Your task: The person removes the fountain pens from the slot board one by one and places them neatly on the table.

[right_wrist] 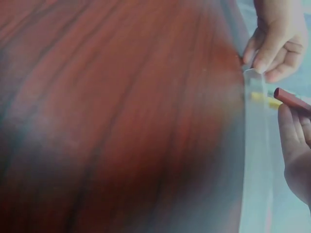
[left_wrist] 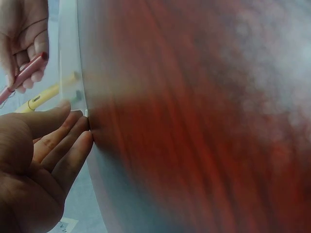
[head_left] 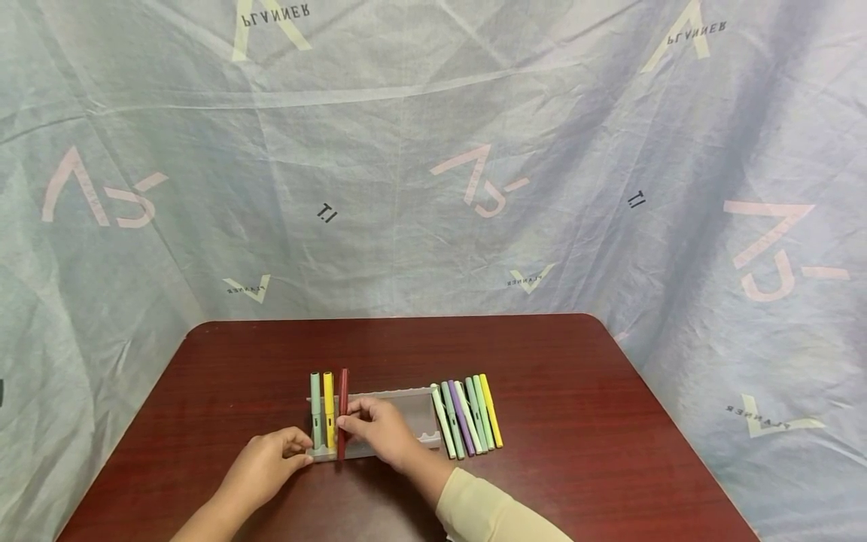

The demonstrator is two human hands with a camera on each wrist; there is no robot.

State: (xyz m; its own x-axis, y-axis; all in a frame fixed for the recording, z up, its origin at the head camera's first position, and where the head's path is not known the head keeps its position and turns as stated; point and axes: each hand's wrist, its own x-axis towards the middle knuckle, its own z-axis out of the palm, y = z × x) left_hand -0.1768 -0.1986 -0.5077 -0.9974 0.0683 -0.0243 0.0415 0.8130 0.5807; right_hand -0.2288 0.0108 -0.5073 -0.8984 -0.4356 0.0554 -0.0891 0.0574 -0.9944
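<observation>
My right hand (head_left: 382, 435) pinches a dark red pen (head_left: 343, 403) between thumb and fingers, above the clear plastic pen tray (head_left: 409, 410). At the tray's left end, my left hand (head_left: 264, 463) grips its near corner; in the right wrist view that hand (right_wrist: 279, 46) has thumb and fingers on the tray's end. Two pens lie side by side in the left part of the tray: a pale green pen (head_left: 315, 399) and a yellow pen (head_left: 328, 391). The red pen is just right of the yellow one, with its upper end toward the back.
Right of the tray several pens lie in a row on the dark red wooden table (head_left: 576, 421), among them a purple pen (head_left: 463, 418) and a yellow one (head_left: 492, 410). A grey printed cloth (head_left: 406, 248) hangs behind and beside the table.
</observation>
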